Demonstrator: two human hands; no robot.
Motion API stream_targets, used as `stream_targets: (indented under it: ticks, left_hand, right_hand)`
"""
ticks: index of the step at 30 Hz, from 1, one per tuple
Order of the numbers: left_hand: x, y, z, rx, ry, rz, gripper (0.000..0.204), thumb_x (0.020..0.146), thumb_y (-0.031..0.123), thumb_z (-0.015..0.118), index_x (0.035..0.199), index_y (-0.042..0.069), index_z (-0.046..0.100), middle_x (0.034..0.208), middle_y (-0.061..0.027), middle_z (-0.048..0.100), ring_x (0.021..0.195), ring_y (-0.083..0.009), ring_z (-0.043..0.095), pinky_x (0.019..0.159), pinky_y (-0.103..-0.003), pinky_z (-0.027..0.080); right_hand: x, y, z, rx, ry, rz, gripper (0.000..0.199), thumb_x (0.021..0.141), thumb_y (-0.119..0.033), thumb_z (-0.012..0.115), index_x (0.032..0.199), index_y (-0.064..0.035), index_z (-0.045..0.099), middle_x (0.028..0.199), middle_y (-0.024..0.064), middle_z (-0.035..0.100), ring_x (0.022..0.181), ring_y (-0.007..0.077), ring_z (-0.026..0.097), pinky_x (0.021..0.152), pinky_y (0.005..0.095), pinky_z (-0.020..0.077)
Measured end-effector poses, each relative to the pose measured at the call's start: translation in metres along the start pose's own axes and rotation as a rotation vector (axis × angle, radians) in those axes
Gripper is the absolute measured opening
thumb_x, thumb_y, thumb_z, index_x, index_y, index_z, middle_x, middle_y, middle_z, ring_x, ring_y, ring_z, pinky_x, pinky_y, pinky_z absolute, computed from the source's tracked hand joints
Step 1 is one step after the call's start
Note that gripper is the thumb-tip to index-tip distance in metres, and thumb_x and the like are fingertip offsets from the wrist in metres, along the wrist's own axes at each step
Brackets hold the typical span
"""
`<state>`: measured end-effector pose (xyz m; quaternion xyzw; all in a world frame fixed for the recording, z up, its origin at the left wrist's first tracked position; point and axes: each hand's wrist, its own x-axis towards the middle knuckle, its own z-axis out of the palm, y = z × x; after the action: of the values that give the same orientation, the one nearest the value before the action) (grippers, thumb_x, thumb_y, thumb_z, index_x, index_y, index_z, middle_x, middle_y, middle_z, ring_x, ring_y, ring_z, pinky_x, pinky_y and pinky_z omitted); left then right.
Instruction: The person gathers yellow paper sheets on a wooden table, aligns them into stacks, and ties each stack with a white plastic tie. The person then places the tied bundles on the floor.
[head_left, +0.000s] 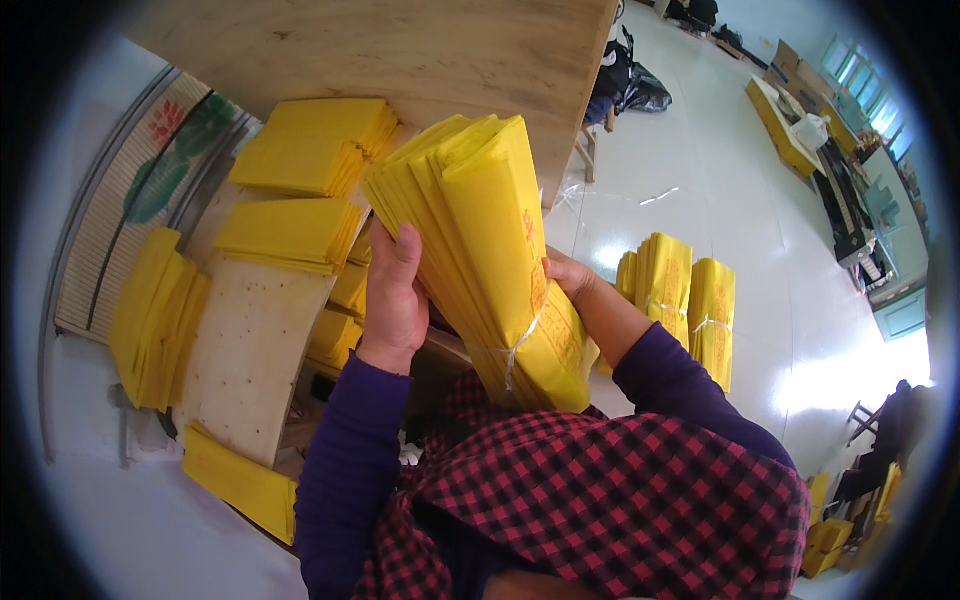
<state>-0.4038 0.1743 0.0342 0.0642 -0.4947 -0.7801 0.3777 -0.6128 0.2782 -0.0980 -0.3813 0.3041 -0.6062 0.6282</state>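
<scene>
In front of my chest I hold up a thick bundle of yellow folded sheets (480, 240), tilted, with red print on its right face. A thin white string (522, 345) is wound round its lower part. My left hand (393, 295) presses against the bundle's left side, thumb up along the sheet edges. At the right side my right hand (568, 275) grips it, with most of its fingers hidden behind the bundle.
On the wooden table (250, 345) to the left lie yellow stacks (315, 145), with others on the shelf (335, 335) below. Several tied bundles (665, 280) stand on the right. A wooden panel (400, 50) rises at the back; a black plastic bag (645, 92) sits beyond it.
</scene>
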Motion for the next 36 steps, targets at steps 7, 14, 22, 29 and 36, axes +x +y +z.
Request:
stream_targets:
  ticks: [7, 14, 22, 29, 36]
  left_hand:
    - [0.004, -0.012, -0.003, 0.040, -0.022, 0.004, 0.078, 0.081, 0.036, 0.069, 0.138, 0.005, 0.025, 0.135, -0.0063, 0.038, 0.124, -0.0189, 0.035, 0.105, -0.036, 0.027]
    - [-0.008, -0.033, -0.022, 0.061, 0.054, -0.047, 0.079, 0.079, 0.035, 0.070, 0.138, 0.008, 0.025, 0.136, -0.0052, 0.036, 0.124, -0.0195, 0.036, 0.103, -0.036, 0.031]
    - [-0.035, -0.012, -0.071, 0.069, 0.235, 0.073, 0.073, 0.080, 0.028, 0.070, 0.135, 0.011, 0.026, 0.130, -0.0041, 0.041, 0.121, -0.0193, 0.041, 0.100, -0.038, 0.037]
    - [-0.086, 0.021, -0.144, -0.013, 0.599, 0.209, 0.056, 0.087, 0.037, 0.060, 0.130, 0.009, 0.039, 0.129, -0.0067, 0.047, 0.120, -0.0225, 0.045, 0.101, -0.039, 0.037]
    - [-0.113, 0.048, -0.218, -0.107, 0.835, 0.189, 0.051, 0.094, 0.041, 0.046, 0.130, 0.005, 0.041, 0.131, -0.0106, 0.047, 0.120, -0.0253, 0.045, 0.101, -0.040, 0.037]
  right_hand:
    - [-0.006, 0.001, -0.005, 0.072, 0.009, -0.001, 0.096, 0.066, -0.049, 0.075, 0.136, 0.0019, 0.033, 0.132, 0.0147, 0.047, 0.119, 0.0254, 0.047, 0.099, 0.0364, 0.0383]
    - [0.009, 0.009, -0.016, 0.148, 0.006, 0.015, 0.083, 0.073, -0.044, 0.071, 0.133, 0.0016, 0.037, 0.126, 0.0148, 0.052, 0.115, 0.0246, 0.052, 0.098, 0.0377, 0.0407]
    - [0.099, -0.016, 0.035, 0.069, -0.123, 0.236, 0.070, 0.080, -0.040, 0.067, 0.129, 0.0030, 0.041, 0.120, 0.0159, 0.056, 0.106, 0.0228, 0.058, 0.090, 0.0338, 0.0477]
    - [0.185, 0.020, 0.122, -0.040, -0.289, 0.471, 0.056, 0.088, -0.037, 0.058, 0.127, 0.0007, 0.046, 0.118, 0.0142, 0.058, 0.103, 0.0199, 0.060, 0.087, 0.0324, 0.0494]
    - [0.266, 0.095, 0.172, -0.060, -0.317, 0.732, 0.049, 0.089, -0.041, 0.054, 0.121, -0.0042, 0.053, 0.111, 0.0117, 0.062, 0.092, 0.0185, 0.064, 0.077, 0.0326, 0.0537]
